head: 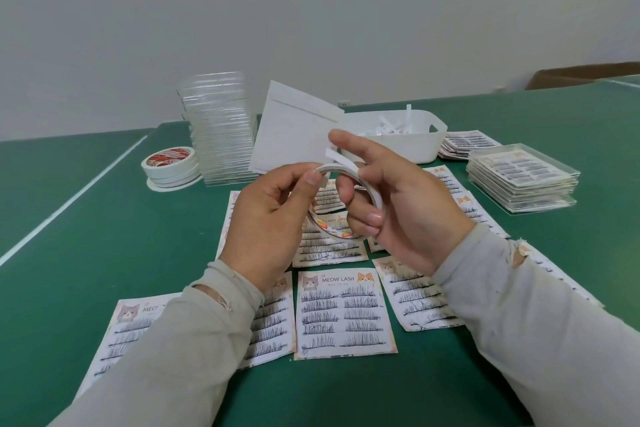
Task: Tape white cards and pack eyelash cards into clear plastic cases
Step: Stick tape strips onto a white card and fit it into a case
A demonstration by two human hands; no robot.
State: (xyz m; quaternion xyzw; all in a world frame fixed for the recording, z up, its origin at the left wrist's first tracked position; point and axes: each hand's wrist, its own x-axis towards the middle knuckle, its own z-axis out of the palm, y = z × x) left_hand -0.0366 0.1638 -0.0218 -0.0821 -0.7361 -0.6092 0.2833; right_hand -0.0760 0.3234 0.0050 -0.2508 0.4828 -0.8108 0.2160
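**White card and tape roll held above the table**

White card (294,128) is held upright above the green table (104,236), pinched in the curled fingers of the left hand (273,218). A roll of double-sided tape (346,204) is gripped in the right hand (398,204), its fingers hooked through the ring, with a loose tape end (337,158) lifted toward the card. Eyelash cards (343,312) are spread on the table below. Empty clear cases (221,128) are stacked behind, beside spare tape rolls (171,163); filled cases (523,180) are stacked at the right, near a white bin (398,139).
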